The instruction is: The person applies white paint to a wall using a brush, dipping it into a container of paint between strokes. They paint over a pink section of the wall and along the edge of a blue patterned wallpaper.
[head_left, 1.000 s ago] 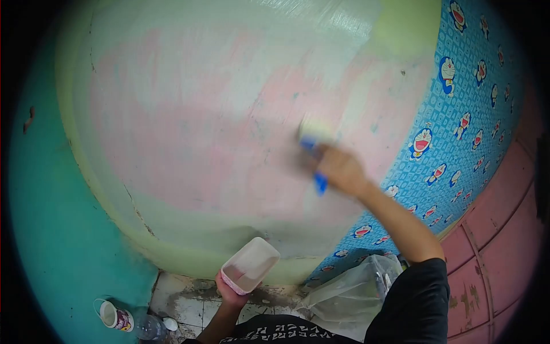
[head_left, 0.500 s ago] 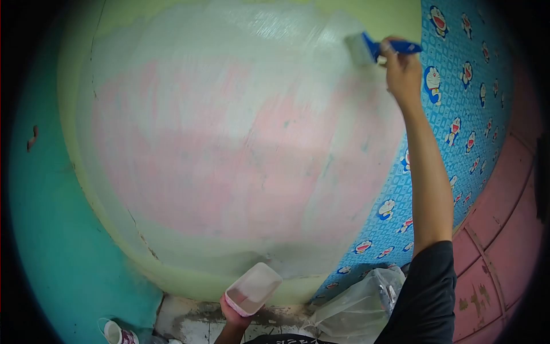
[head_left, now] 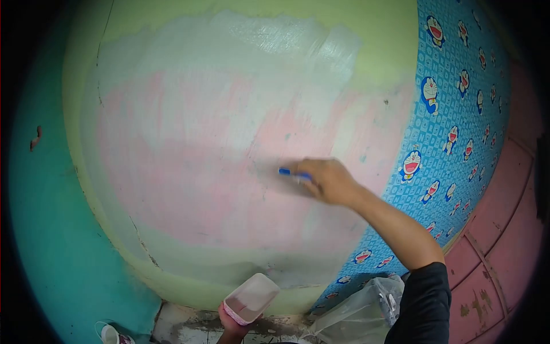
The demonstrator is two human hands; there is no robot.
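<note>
My right hand (head_left: 329, 180) is closed round a blue-handled brush (head_left: 295, 173) in front of the middle of the wall; the hand hides most of the brush, and its bristles cannot be made out. Low in the view, my left hand (head_left: 230, 322) holds a white rectangular tub (head_left: 252, 298) with a pinkish outer side, tilted with its opening towards me. The wall (head_left: 189, 183) carries a thin whitish coat over pink and yellow-green, with a wet shine near the top.
Blue patterned wallpaper (head_left: 452, 109) covers the right part of the wall. A clear plastic bag (head_left: 358, 309) lies at its foot. A teal wall (head_left: 51, 218) stands at the left, with a small white bucket (head_left: 112, 334) below. Pink panels (head_left: 487, 229) are at the far right.
My right hand has moved down and left with the brush, from the upper right of the wall to its middle. My left hand and the tub have shifted slightly down.
</note>
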